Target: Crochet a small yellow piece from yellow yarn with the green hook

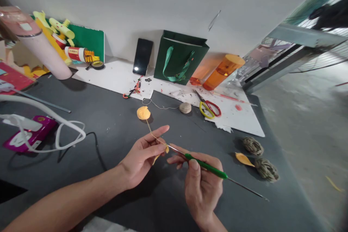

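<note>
My left hand [144, 154] pinches a small yellow crochet piece [166, 148] between thumb and fingers, its index finger stretched out. Over that finger runs a yellow strand [150, 129] from a small ball of yellow yarn [143, 113] on the table. In my right hand [203, 181] is a crochet hook [208, 167] with a green handle and metal at both ends. The hook's left tip meets the yellow piece at my left fingertips. Whether the tip is inside a loop is too small to tell.
Scissors [208, 106], a beige yarn ball [185, 107] and grey-green yarn bundles [252, 146] lie beyond and to the right. A green paper bag [176, 58], a phone [143, 57] and an orange bottle [223, 72] stand behind. At left are a power strip [28, 134] and a pink bottle [49, 50].
</note>
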`<state>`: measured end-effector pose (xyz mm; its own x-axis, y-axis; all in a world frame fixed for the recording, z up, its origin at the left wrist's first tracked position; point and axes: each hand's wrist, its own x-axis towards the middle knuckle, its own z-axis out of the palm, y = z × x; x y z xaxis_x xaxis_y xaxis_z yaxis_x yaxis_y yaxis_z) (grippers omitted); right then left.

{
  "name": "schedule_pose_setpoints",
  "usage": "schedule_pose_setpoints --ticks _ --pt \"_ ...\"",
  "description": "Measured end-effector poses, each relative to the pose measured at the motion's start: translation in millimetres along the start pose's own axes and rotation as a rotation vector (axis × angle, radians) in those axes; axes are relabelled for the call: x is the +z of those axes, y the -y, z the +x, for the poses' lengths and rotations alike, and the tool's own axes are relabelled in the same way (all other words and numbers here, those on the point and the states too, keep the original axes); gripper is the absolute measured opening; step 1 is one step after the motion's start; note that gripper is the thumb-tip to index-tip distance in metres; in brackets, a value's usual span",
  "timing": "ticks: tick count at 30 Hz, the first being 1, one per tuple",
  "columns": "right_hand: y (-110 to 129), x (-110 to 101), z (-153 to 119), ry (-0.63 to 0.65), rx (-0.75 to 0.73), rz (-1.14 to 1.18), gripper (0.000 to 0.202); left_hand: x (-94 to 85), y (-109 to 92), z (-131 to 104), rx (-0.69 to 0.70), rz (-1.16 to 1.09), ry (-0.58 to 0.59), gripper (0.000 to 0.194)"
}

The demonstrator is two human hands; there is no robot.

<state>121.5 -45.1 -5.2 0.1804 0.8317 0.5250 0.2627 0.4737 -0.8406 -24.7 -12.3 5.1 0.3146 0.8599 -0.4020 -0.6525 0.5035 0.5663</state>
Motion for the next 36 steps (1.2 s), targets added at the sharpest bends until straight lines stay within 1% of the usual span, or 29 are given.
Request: schedule_pose_setpoints --ticks 9,16,23,30,36 --pt "-2.7 0.6 -3.8 0.002 -0.006 0.024 0.017 -2.1 0.7 0.6 -0.002 0.009 0.018 0.045" --pt "-1.3 0.8 -1.8 -0.001 -0.003 0.029 0.014 -0.8 0.8 0.3 -0.008 0.02 0.01 0.048" --pt "-2.4 1.9 -2.0 -0.004 0.004 0.018 0.012 -1.6 1.2 0.2 0.004 0.017 0.026 0.046" --pt "-1.0 1.3 -1.9 -0.001 -0.003 -0.001 0.017 -0.5 0.9 0.0 -0.005 -0.003 0.02 0.045" --pt "-0.9 1.5 0.0 0.008 -0.018 -0.012 0.018 0.2 0.7 0.1 -0.017 -0.001 0.009 0.05"
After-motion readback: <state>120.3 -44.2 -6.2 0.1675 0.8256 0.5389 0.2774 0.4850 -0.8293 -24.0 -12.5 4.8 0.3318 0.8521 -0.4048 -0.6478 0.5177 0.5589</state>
